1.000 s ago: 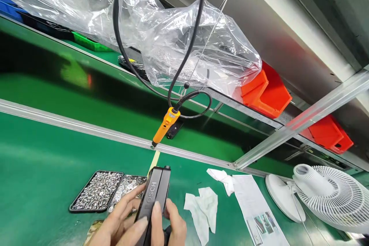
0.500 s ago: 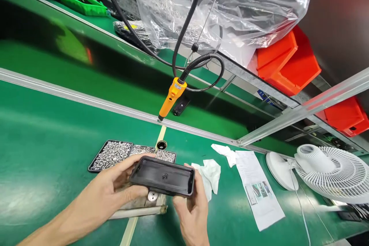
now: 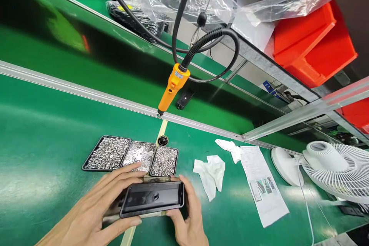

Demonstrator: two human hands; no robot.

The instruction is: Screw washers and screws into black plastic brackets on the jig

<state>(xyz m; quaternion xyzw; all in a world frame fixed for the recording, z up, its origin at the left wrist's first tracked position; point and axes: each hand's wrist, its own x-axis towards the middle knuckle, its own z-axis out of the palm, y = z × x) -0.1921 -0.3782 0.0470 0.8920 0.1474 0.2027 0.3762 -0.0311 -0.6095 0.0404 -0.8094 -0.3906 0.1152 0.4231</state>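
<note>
A shallow black rectangular casing [image 3: 170, 198] with a small hole in its floor lies low on a metal block [image 3: 150, 179], nearly level. My left hand [image 3: 95, 207] curves around its left end, thumb at the near side and fingers at the far side. At the right end, my right hand [image 3: 188, 213] grips the casing between thumb and fingers. Beyond the block are three black trays of small metal parts: a large tray of screw-like pieces [image 3: 108, 153], one of flat washers [image 3: 138, 153] and a smaller one of little nut-like parts [image 3: 165, 160].
An orange electric screwdriver [image 3: 173, 86] hangs from a cable above the trays. Behind the trays sits a round black piece [image 3: 163, 140]. White cloths [image 3: 210, 175], a printed sheet [image 3: 263, 188] and a white fan [image 3: 331, 169] are to the right. Red bins [image 3: 311, 46] sit above.
Both hands have lowered the black casing toward me onto the metal block, and it now looks flatter. My left fingers have straightened more. The view has shifted slightly.
</note>
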